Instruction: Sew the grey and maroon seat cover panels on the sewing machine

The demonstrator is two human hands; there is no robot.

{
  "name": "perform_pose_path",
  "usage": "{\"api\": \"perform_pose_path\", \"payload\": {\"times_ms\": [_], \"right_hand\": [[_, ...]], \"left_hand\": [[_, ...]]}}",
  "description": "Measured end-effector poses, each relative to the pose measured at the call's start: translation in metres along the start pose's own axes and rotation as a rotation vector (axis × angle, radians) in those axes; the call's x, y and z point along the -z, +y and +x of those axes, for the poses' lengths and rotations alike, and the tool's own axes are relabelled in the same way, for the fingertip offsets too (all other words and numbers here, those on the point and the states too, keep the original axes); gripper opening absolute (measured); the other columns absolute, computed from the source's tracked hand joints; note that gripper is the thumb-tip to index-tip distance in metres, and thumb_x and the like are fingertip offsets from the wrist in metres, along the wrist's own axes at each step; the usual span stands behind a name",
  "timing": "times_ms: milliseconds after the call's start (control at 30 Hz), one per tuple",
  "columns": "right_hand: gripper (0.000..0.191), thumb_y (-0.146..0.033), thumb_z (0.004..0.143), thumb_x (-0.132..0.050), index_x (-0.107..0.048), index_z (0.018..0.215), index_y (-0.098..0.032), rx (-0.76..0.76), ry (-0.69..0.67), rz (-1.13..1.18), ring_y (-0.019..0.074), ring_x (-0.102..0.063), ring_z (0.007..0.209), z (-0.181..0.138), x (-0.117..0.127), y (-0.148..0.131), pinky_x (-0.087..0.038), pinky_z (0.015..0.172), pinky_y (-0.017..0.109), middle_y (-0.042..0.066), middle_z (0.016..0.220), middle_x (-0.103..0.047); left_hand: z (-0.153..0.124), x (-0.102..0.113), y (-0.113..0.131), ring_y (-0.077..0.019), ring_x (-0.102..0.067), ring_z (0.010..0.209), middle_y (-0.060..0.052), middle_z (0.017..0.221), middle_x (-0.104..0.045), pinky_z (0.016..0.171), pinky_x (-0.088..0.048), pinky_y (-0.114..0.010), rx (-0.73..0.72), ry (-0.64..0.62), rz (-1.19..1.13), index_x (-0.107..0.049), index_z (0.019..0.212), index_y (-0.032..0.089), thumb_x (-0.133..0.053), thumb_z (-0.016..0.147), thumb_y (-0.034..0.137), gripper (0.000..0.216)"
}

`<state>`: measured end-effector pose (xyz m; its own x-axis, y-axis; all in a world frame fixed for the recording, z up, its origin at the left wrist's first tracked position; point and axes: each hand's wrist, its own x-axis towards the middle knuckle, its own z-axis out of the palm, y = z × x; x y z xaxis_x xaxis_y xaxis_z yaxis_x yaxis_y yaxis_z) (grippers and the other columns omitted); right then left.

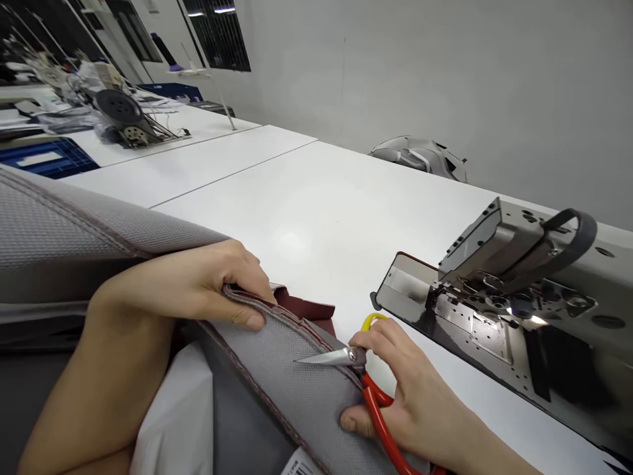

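Note:
A grey mesh fabric piece [297, 389] with a dark red stitched edge lies across the near side of the white table [306, 218]. My left hand [208, 284] is closed, pinching the folded seam of this fabric between thumb and fingers. My right hand [410, 389] grips scissors [366, 382] with red and yellow handles. Their blades are a little apart and point left, along the fabric's stitched edge. A dark red strip [306, 307] shows under the fabric, just beyond the blades.
A sewing machine [514, 297] tipped on its side fills the right of the table. A grey bundle [420, 155] lies at the far edge by the wall. Further tables at the back left hold another machine [131, 122] and blue crates [44, 158].

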<state>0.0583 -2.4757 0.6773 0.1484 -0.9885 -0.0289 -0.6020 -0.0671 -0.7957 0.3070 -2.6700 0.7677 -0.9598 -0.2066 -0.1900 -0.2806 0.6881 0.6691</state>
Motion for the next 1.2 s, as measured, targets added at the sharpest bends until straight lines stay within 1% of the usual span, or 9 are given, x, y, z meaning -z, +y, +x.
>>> {"api": "perform_pose_path", "payload": {"times_ms": [67, 200, 400, 500, 633, 733, 933, 1067, 1200], "right_hand": [[0.047, -0.028, 0.068, -0.086, -0.062, 0.109, -0.027, 0.028, 0.043, -0.054, 0.0223, -0.055, 0.097, 0.000, -0.002, -0.003, -0.049, 0.081, 0.036, 0.003, 0.103, -0.054], [0.035, -0.039, 0.078, -0.080, -0.062, 0.105, -0.026, 0.068, 0.112, -0.125, 0.0182, -0.057, 0.079, 0.001, -0.010, -0.001, -0.048, 0.068, 0.032, 0.001, 0.089, -0.058], [0.028, -0.044, 0.090, -0.069, -0.060, 0.107, -0.022, 0.272, 0.260, -0.187, 0.0124, -0.054, 0.061, -0.001, -0.020, 0.008, -0.043, 0.055, 0.025, -0.002, 0.075, -0.061], [0.024, -0.044, 0.091, -0.068, -0.060, 0.100, -0.023, 0.255, 0.230, -0.157, 0.0107, -0.049, 0.054, -0.003, -0.015, 0.005, -0.040, 0.050, 0.024, -0.005, 0.067, -0.059], [0.039, -0.037, 0.073, -0.084, -0.061, 0.102, -0.026, 0.095, 0.112, -0.146, 0.0141, -0.058, 0.069, -0.004, -0.003, -0.004, -0.049, 0.059, 0.024, -0.003, 0.083, -0.063], [0.051, -0.032, 0.064, -0.089, -0.063, 0.107, -0.027, 0.047, 0.131, -0.174, 0.0201, -0.061, 0.086, -0.001, 0.000, -0.009, -0.056, 0.072, 0.031, 0.002, 0.098, -0.062], [0.050, -0.039, 0.068, -0.088, -0.065, 0.111, -0.029, 0.091, 0.173, -0.211, 0.0213, -0.062, 0.087, 0.005, -0.008, -0.016, -0.057, 0.072, 0.033, 0.004, 0.097, -0.062], [0.035, -0.044, 0.081, -0.077, -0.064, 0.107, -0.024, 0.166, 0.237, -0.269, 0.0173, -0.061, 0.071, 0.005, -0.015, -0.015, -0.055, 0.061, 0.029, 0.003, 0.085, -0.062], [0.030, -0.048, 0.090, -0.068, -0.061, 0.103, -0.022, 0.273, 0.289, -0.253, 0.0122, -0.058, 0.060, 0.005, -0.022, -0.012, -0.048, 0.052, 0.023, 0.000, 0.075, -0.063]], "left_hand": [[0.000, 0.001, -0.002, -0.0081, -0.059, 0.065, -0.001, 0.073, -0.068, 0.063, -0.041, -0.013, 0.009, -0.006, -0.040, -0.079, 0.092, 0.018, -0.069, 0.089, 0.026, 0.013], [0.003, 0.002, -0.007, -0.0119, -0.063, 0.070, -0.003, 0.076, -0.070, 0.067, -0.045, -0.015, 0.023, -0.043, -0.111, -0.078, 0.092, 0.019, -0.067, 0.090, 0.029, 0.016], [0.005, 0.002, -0.012, -0.0148, -0.064, 0.070, -0.006, 0.076, -0.070, 0.065, -0.045, -0.017, 0.065, -0.038, -0.138, -0.079, 0.090, 0.017, -0.068, 0.089, 0.031, 0.018], [0.004, 0.001, -0.015, -0.0150, -0.065, 0.072, -0.006, 0.077, -0.071, 0.066, -0.046, -0.017, 0.064, -0.042, -0.155, -0.079, 0.091, 0.017, -0.068, 0.089, 0.032, 0.018], [0.004, 0.001, -0.016, -0.0154, -0.064, 0.070, -0.006, 0.075, -0.070, 0.066, -0.045, -0.018, 0.068, -0.023, -0.148, -0.079, 0.089, 0.018, -0.069, 0.088, 0.035, 0.019], [0.004, 0.000, -0.017, -0.0157, -0.063, 0.068, -0.006, 0.073, -0.069, 0.064, -0.044, -0.019, 0.087, -0.020, -0.131, -0.079, 0.088, 0.017, -0.068, 0.088, 0.037, 0.023], [0.004, -0.001, -0.020, -0.0154, -0.063, 0.069, -0.006, 0.075, -0.069, 0.064, -0.044, -0.018, 0.074, -0.037, -0.139, -0.078, 0.089, 0.016, -0.068, 0.088, 0.038, 0.025], [0.004, -0.002, -0.022, -0.0149, -0.062, 0.068, -0.006, 0.074, -0.069, 0.063, -0.045, -0.018, 0.058, -0.044, -0.179, -0.077, 0.088, 0.014, -0.068, 0.088, 0.038, 0.026], [0.005, -0.002, -0.025, -0.0149, -0.062, 0.068, -0.006, 0.075, -0.070, 0.062, -0.046, -0.019, 0.040, -0.028, -0.213, -0.078, 0.087, 0.013, -0.069, 0.087, 0.035, 0.024]]}}
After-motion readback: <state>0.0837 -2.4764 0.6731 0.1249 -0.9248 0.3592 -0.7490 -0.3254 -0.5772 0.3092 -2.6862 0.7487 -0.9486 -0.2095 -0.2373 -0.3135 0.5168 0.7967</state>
